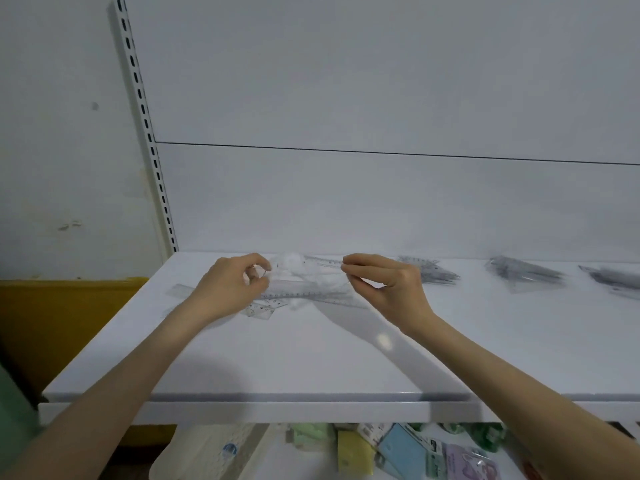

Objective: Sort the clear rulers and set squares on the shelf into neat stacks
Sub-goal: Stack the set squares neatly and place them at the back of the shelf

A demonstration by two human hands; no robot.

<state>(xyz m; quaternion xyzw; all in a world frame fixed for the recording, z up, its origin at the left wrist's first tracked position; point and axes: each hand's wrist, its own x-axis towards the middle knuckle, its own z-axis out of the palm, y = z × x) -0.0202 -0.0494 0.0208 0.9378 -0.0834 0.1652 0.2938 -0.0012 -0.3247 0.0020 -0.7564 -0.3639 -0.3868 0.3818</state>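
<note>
A loose pile of clear rulers (304,289) and small set squares (261,309) lies at the back left of the white shelf (311,358). Both hands hover over the pile with their fingers curled. My left hand (228,289) pinches the left end of a clear ruler or its clear wrapper, and my right hand (388,285) pinches the right end. What exactly sits between the fingertips is blurred. One ruler (180,289) sticks out left of my left wrist.
Further right on the shelf lie three bundles of clear rulers (436,271), (523,273), (613,277). A slotted upright (145,133) stands at the shelf's left. Below the shelf are coloured stationery packs (408,452) and a white basket (207,452).
</note>
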